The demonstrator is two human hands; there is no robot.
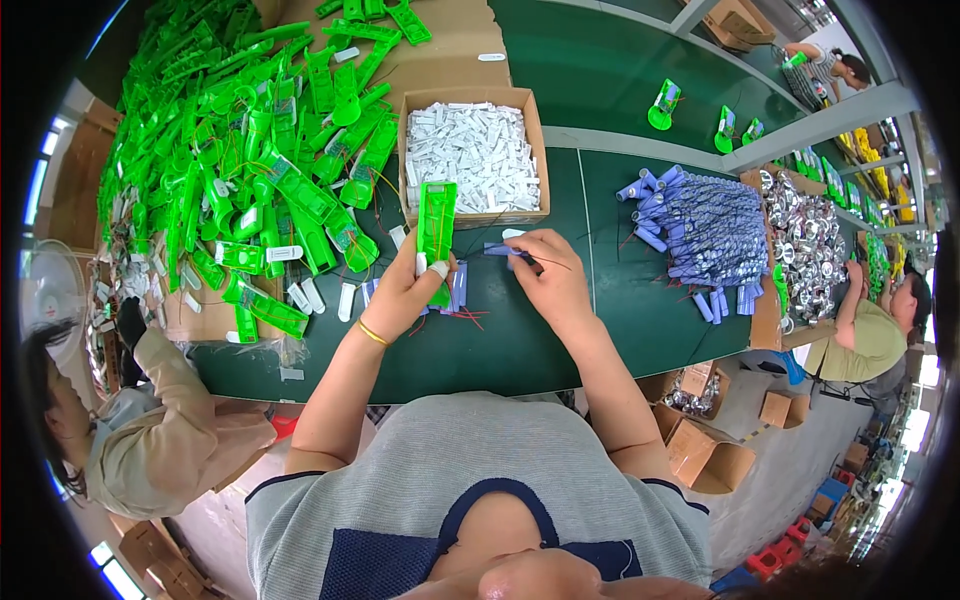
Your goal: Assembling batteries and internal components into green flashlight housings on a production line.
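My left hand [403, 294] is closed around the lower part of a green plastic housing [436, 215], holding it upright over the table with the thumb across its front. My right hand [556, 284] pinches a small purple-blue cylindrical battery [495, 250] with thin wires, just right of the housing and apart from it. Below and beside the left hand, several more batteries [460, 286] with red wires lie on the green table, partly hidden by that hand. Just beyond both hands stands a cardboard box [478, 218] full of small white plastic pieces [472, 155].
A large heap of green housings [230, 150] covers the left side. Loose white pieces [347, 300] lie near its edge. On the right are a stack of batteries [710, 230] and a box of shiny round parts [805, 250]. Co-workers sit at left [160, 430] and right [865, 340].
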